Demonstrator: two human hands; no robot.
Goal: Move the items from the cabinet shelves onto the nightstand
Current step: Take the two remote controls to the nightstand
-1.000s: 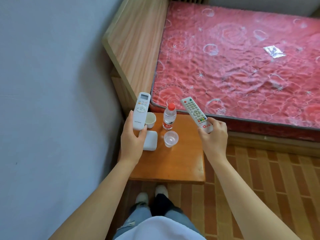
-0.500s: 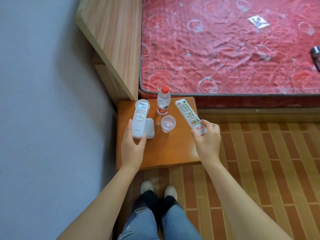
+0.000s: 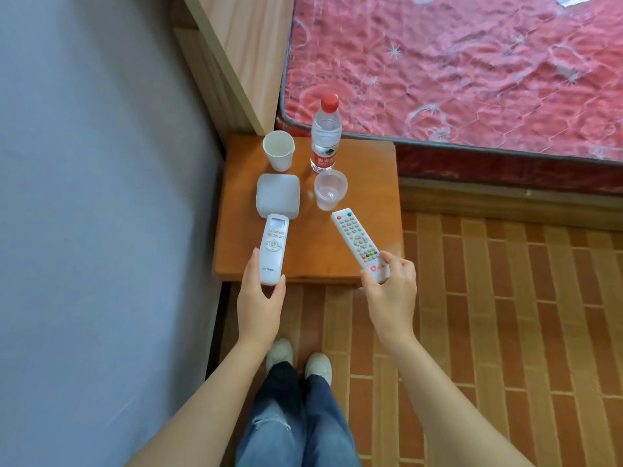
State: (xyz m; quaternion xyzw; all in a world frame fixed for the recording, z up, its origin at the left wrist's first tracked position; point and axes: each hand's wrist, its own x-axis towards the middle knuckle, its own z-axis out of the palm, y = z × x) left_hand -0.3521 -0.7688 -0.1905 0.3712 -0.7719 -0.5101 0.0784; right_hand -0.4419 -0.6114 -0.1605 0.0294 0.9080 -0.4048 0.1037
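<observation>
Over the table (image 3: 364, 183), the left hand (image 3: 259, 305) grips an AC remote (image 3: 273, 249) by its base, while the right hand (image 3: 391, 291) pinches a TV remote (image 3: 357, 242) at its end. Both remotes look light, rigid and smooth: their narrow ends suit the fingers.

— Where do we look from?
— From our head, steeply down onto the nightstand (image 3: 313, 251) close below, our feet beneath.
— Another view sharing this?
— No, we have just this one.
</observation>
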